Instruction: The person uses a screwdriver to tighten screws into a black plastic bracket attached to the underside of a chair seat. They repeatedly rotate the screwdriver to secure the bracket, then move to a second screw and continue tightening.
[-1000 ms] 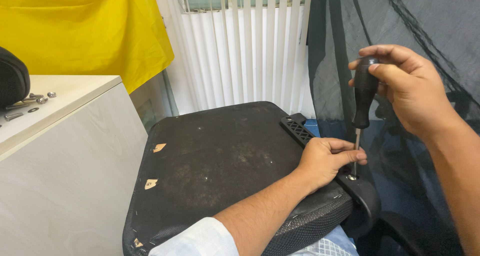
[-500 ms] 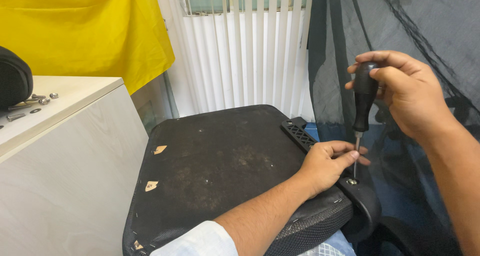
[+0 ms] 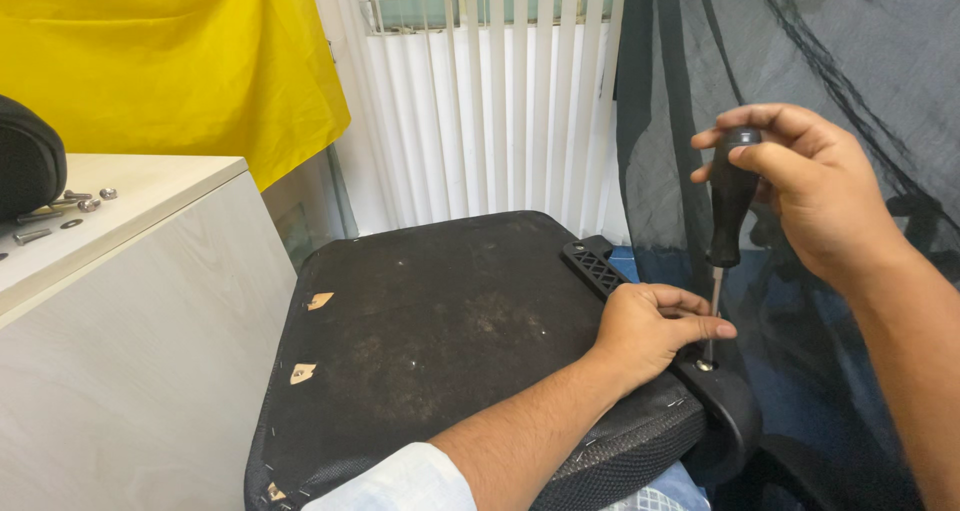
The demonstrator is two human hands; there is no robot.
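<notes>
Black and dusty, the underside of an upturned office chair seat (image 3: pixel 440 321) fills the middle of the view, beside a pale wooden cabinet (image 3: pixel 130 341) with loose bolts (image 3: pixel 75 206) on top. The right hand (image 3: pixel 810 196) is wrapped tight around the black handle of a screwdriver (image 3: pixel 728 221), held upright with its tip on a screw (image 3: pixel 705 365) at the seat's right edge. The left hand (image 3: pixel 650 326) rests curled on that edge, thumb and fingertips pinched around the thin metal shaft just above the screw.
</notes>
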